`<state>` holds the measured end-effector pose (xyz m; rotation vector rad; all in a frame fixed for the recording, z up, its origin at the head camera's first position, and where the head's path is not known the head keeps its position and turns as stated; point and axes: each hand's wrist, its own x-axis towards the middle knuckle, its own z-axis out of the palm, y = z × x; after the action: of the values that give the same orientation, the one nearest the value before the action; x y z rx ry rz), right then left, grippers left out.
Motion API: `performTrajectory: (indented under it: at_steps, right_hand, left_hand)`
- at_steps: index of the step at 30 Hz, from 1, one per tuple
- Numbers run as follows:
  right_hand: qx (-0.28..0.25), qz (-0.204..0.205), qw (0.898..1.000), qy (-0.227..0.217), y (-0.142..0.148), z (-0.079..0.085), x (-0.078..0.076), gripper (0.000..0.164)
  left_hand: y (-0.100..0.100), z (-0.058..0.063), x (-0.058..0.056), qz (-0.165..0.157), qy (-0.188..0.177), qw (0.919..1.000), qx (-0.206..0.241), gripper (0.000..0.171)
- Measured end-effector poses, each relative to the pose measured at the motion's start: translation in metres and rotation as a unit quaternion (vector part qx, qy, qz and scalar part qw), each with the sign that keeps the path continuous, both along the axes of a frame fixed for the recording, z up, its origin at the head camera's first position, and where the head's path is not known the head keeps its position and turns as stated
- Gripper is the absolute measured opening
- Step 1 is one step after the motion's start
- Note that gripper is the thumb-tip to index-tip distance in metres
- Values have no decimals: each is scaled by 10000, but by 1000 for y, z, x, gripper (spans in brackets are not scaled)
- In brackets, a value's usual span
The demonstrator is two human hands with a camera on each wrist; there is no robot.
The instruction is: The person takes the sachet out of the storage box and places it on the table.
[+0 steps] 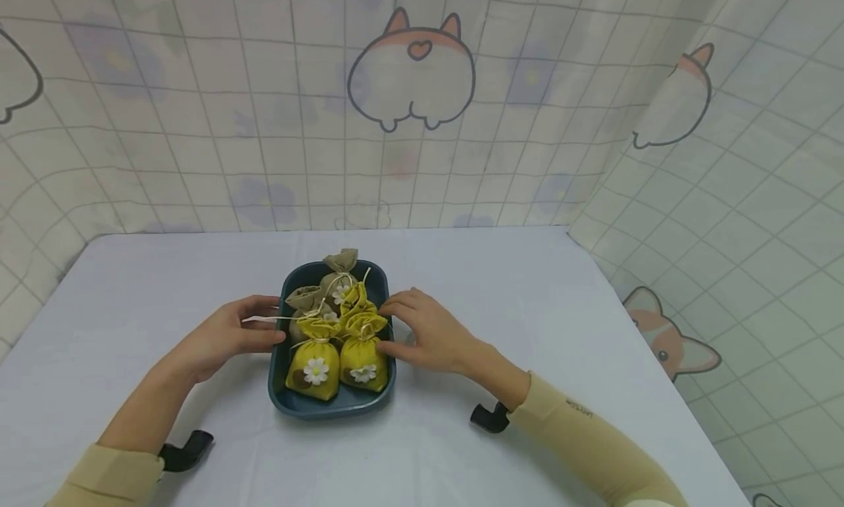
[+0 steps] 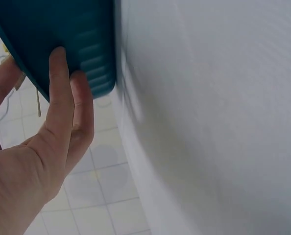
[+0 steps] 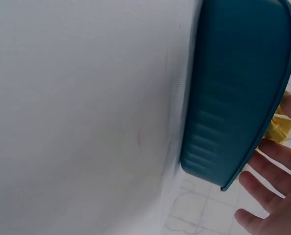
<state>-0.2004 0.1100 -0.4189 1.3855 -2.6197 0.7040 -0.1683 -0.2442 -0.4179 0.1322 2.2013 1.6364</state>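
A dark teal rectangular tub (image 1: pixel 330 412) stands on the table, full of small drawstring pouches. At its front are a yellow pouch (image 1: pixel 321 352) and another yellow pouch (image 1: pixel 364 354), each with a white flower; more yellow fabric (image 1: pixel 354 297) shows behind. Two greyish-khaki pouches, one at the back (image 1: pixel 341 261) and one at the left (image 1: pixel 305 297), are partly hidden. My left hand (image 1: pixel 240 331) touches the tub's left side, fairly straight fingers against the outer wall (image 2: pixel 94 29). At the right rim rests my right hand (image 1: pixel 431 331), fingers spread, fingertips by a yellow pouch (image 3: pixel 278 128).
The table (image 1: pixel 501 287) has a white cover. Behind and to the right hangs a checked curtain (image 1: pixel 409 163) with cartoon dogs. A black curved piece (image 1: pixel 187 452) sits at the left wrist, another black piece (image 1: pixel 489 417) at the right. A thin pale tie (image 1: pixel 264 319) sticks out over the left rim.
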Motion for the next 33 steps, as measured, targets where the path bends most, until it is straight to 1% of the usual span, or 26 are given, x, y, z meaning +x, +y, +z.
performTrajectory:
  at_steps: [7,10,16,25,33]
  right_hand:
    - [127,-119,9998,-27,-7,1,1,52]
    - [174,-109,9998,4,-9,1,0,54]
    - [-20,64,10000,62,-14,-1,-1,52]
    - [-420,431,9979,-238,-21,-4,0,43]
    - [-450,509,9967,-450,-25,-1,5,44]
  left_hand:
    - [-1,0,-1,-23,-10,9999,117,84]
    - [-1,-1,-1,-20,-2,9999,144,85]
    - [-1,-1,0,-13,13,9999,125,86]
    - [1,0,2,-11,-1,9999,144,84]
    - [0,0,1,22,18,9999,129,84]
